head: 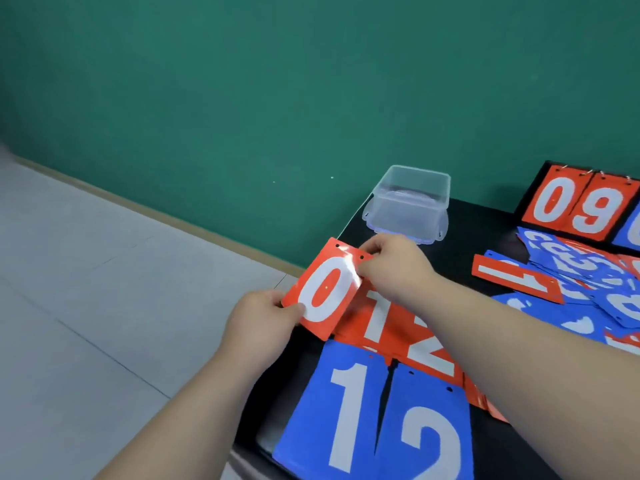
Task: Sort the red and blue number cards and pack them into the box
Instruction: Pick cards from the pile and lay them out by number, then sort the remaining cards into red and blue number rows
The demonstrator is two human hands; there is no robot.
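Observation:
I hold a red card with a white 0 (325,289) over the table's left edge. My left hand (263,323) pinches its lower left corner and my right hand (391,265) pinches its upper right edge. Beneath it on the black table (460,237) lie red cards showing 1 (374,317) and 2 (429,348). In front of those lie a blue 1 card (343,410) and a blue 2 card (426,441). The clear plastic box (412,199) stands open and empty at the table's back left corner.
A scoreboard stand (581,206) showing red 0 and 9 stands at the back right. A loose pile of blue cards (588,271) and a red 1 card (516,278) lies in front of it. Grey floor (104,289) lies to the left, a green wall behind.

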